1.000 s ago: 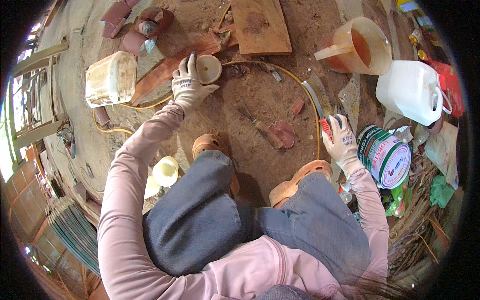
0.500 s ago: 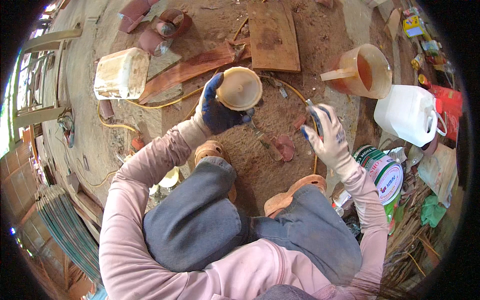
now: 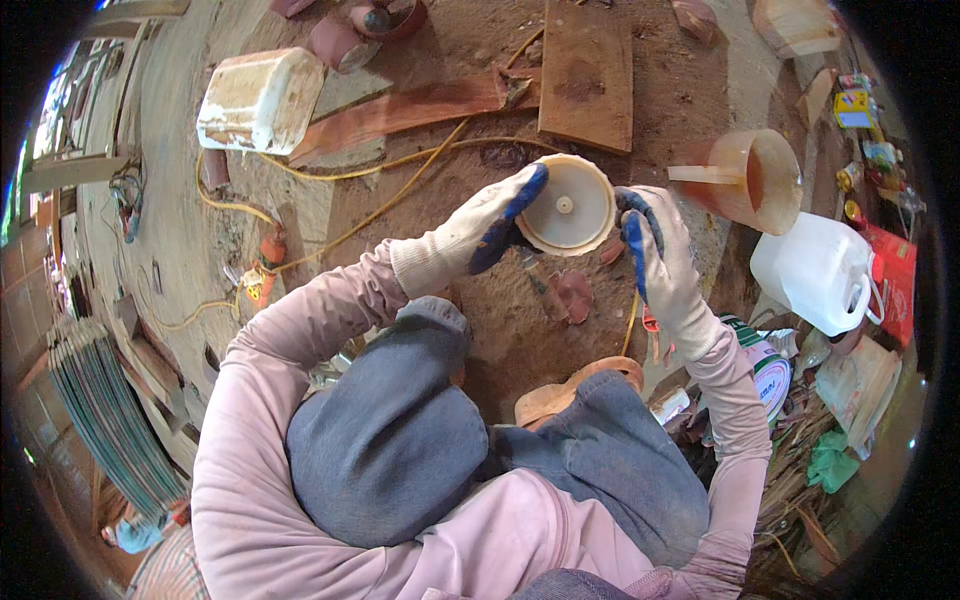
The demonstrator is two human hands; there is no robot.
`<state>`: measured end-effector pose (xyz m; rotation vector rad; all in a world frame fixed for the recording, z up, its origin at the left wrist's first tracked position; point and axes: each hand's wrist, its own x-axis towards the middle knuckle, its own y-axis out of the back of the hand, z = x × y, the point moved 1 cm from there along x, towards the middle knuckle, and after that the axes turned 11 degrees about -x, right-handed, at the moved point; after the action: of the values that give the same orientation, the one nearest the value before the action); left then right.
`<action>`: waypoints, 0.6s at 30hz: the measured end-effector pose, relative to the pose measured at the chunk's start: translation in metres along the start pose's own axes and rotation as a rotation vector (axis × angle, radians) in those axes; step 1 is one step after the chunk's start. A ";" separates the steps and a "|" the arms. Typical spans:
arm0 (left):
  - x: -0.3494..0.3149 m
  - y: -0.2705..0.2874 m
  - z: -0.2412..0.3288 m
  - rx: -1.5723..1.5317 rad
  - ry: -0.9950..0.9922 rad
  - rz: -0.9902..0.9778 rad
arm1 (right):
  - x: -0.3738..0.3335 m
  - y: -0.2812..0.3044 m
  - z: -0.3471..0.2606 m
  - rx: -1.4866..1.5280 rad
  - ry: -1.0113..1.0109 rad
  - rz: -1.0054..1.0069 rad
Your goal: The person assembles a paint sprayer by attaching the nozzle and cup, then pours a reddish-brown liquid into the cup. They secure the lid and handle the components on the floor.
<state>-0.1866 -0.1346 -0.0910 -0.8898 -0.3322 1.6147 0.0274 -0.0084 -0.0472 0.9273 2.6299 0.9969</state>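
A round, shallow cream piece (image 3: pixel 565 205) with a scalloped rim, a greyish inner face and a small knob at its centre is held up over the dirt floor. My left hand (image 3: pixel 490 222), in a pale glove with blue coated fingers, is closed on its left edge, the thumb along the rim. At the opposite edge is my gloved right hand (image 3: pixel 668 250), its fingers bent together against the rim. Both hands hide parts of that edge. Below the piece, a flat reddish scrap (image 3: pixel 572 296) lies on the ground between my feet.
A wooden board (image 3: pixel 587 75) and a yellow cord (image 3: pixel 400 205) lie ahead. To the left rests a stained plastic container (image 3: pixel 258 102). At right stand a translucent jug (image 3: pixel 760 180), a white canister (image 3: pixel 810 270) and a green-and-white tin (image 3: pixel 768 375). Stacked corrugated sheets (image 3: pixel 105 420) are far left.
My left hand has carried the round piece to the right and turned its knobbed face toward me. My right hand has come up to the rim. The view has shifted slightly.
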 end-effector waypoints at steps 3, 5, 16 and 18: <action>-0.002 0.003 -0.014 -0.075 -0.025 -0.030 | -0.006 -0.007 0.009 0.123 -0.071 -0.113; -0.010 0.004 -0.024 0.083 -0.132 -0.037 | -0.015 -0.021 0.013 0.662 -0.371 -0.260; -0.164 0.027 -0.061 0.832 0.264 0.219 | -0.041 -0.137 -0.028 1.575 -1.167 -1.088; -0.179 0.029 -0.054 0.829 0.316 0.294 | -0.032 -0.149 -0.033 1.558 -1.121 -1.156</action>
<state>-0.1688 -0.3227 -0.0808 -0.5347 0.6809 1.6256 -0.0325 -0.1327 -0.1209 -0.1716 1.7702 -1.4940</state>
